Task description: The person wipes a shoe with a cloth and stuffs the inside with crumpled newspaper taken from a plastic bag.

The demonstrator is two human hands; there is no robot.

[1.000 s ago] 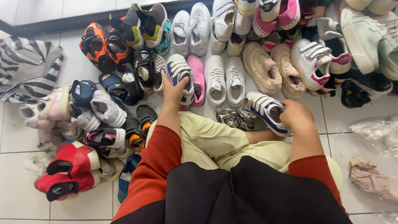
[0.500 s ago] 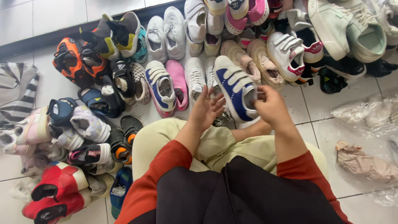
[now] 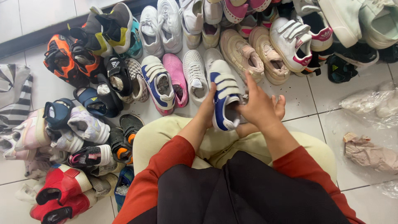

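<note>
At the far left, a striped cloth (image 3: 14, 97) lies on the tiled floor (image 3: 41, 87), and beside it small shoes are piled: a red pair (image 3: 58, 197) at the bottom, an orange and black pair (image 3: 66, 60) higher up. More to the middle, a white and blue strap shoe (image 3: 159, 83) stands on the floor next to a pink shoe (image 3: 176, 76).

The person sits with knees in light trousers and holds a second white and blue shoe (image 3: 224, 97) above the lap. One second ago this shoe was lying on the floor by the right knee, with the right hand on it, while the left hand was reaching to the shoes in front. Now the shoe is lifted and both hands have come together around it. The left hand (image 3: 207, 110) is closed on its left side, fingers against the sole edge. The right hand (image 3: 259, 105) touches its right side near the straps, fingers half open, so it seems to support more than to clamp. The matching shoe on the floor is near, just left of the left hand.

To the right are beige shoes (image 3: 253, 52), a white and pink strap shoe (image 3: 296, 39), and clear plastic bags (image 3: 369, 103) on the tiles.
</note>
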